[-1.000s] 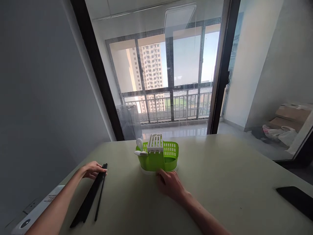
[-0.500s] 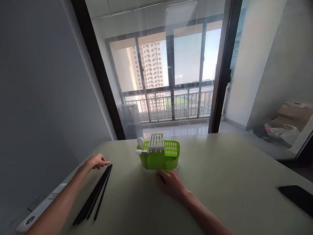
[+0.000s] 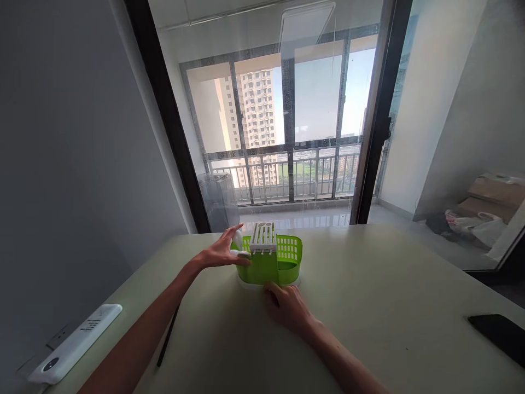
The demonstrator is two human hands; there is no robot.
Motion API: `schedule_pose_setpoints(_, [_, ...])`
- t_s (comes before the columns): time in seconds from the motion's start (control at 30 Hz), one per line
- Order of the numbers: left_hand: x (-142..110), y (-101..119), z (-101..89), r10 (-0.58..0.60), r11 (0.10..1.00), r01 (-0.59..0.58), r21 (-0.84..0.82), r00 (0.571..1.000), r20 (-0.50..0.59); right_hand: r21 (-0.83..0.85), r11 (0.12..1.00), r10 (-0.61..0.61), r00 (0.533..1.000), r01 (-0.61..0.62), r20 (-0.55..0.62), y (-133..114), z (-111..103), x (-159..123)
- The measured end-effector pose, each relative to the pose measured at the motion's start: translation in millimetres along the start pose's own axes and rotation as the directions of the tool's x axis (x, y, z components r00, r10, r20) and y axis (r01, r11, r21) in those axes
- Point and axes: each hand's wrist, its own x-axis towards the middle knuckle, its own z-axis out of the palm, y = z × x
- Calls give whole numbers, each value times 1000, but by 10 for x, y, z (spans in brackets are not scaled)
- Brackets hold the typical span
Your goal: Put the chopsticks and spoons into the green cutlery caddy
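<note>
A green cutlery basket (image 3: 262, 269) with a white base and a white slotted rack (image 3: 263, 236) stands upright near the table's middle. Two white spoons (image 3: 238, 241) lean out of its left end, bowls up. My left hand (image 3: 218, 253) reaches them with thumb and fingers spread on either side; whether it touches them I cannot tell. My right hand (image 3: 290, 307) lies on the table with fingers curled against the basket's front base. Under my left forearm a black chopstick (image 3: 168, 340) shows; the others beside it are hidden.
A white power strip (image 3: 82, 342) lies along the table's left edge, by the wall. On the right edge is a flat black object (image 3: 498, 335). Beyond the table (image 3: 361, 284) stands a glass door; cardboard boxes (image 3: 498, 194) and plastic bags are on the floor at right.
My left hand has moved right and away from me, from the far ends of the black chopsticks to the spoons, its fingers spreading. My right hand and the basket have stayed in place.
</note>
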Motion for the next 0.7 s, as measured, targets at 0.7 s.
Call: schedule_pose_setpoints(0.7, [-73, 263, 270, 321, 856, -261, 446, 945, -65, -11, 1000, -15, 1000, 15, -13, 10, 42, 1])
